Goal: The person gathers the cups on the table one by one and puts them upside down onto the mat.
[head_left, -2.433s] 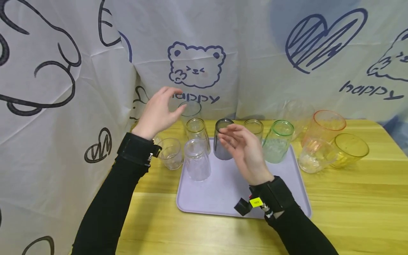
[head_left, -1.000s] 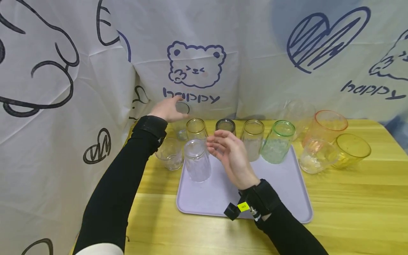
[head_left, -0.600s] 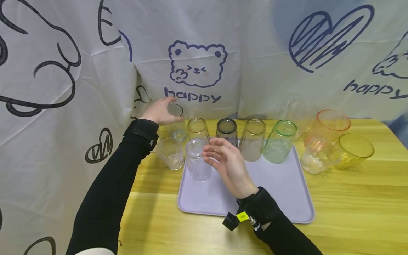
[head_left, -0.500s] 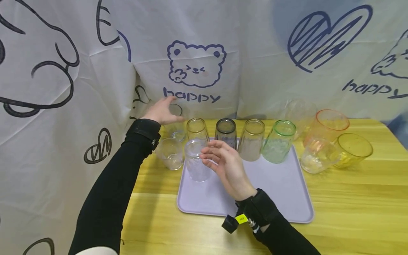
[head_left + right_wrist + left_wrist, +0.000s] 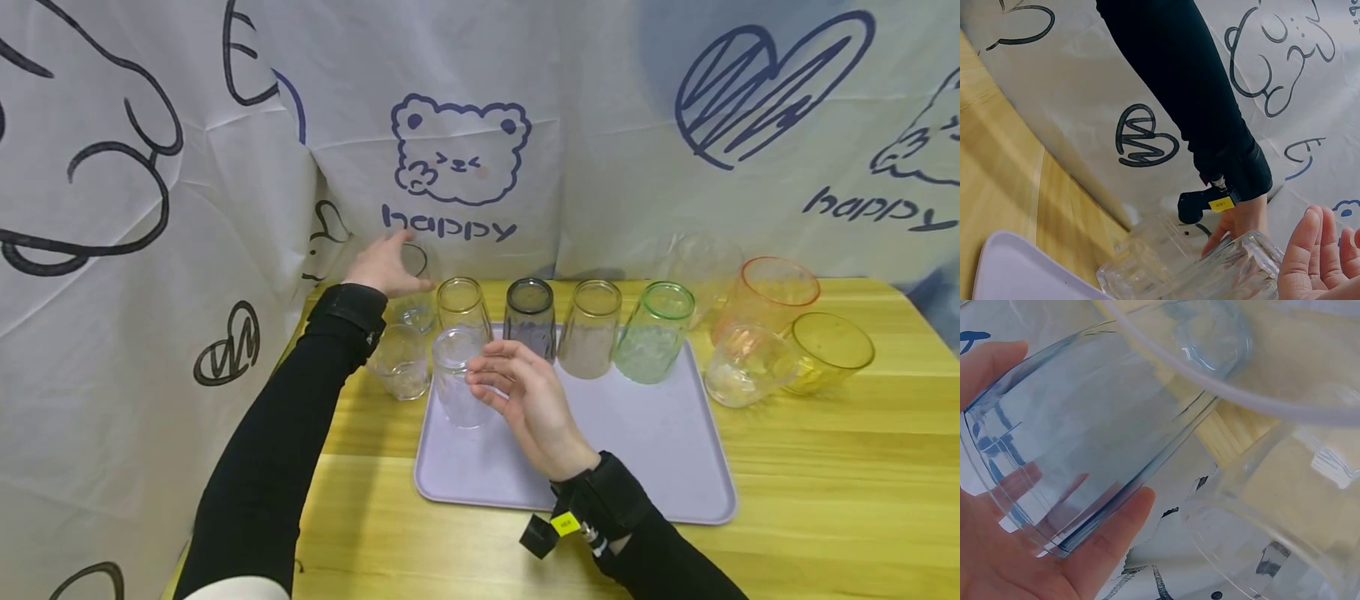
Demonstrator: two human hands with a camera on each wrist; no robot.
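Likely light, stiff, slick, breakable: clear bluish tumbler (image 5: pixel 1100 409), upright, back-left on the desk (image 5: pixel 825 483). Left hand (image 5: pixel 382 265) curls round its upper part; mid-wall hold probably safest. Right hand (image 5: pixel 536 408) relaxed, holding nothing.

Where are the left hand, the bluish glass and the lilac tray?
Left hand (image 5: pixel 381 267): head view, back of the hand.
Bluish glass (image 5: pixel 1107 406): left wrist view, middle of its side wall.
Lilac tray (image 5: pixel 667 446): head view, bare part of its flat surface.
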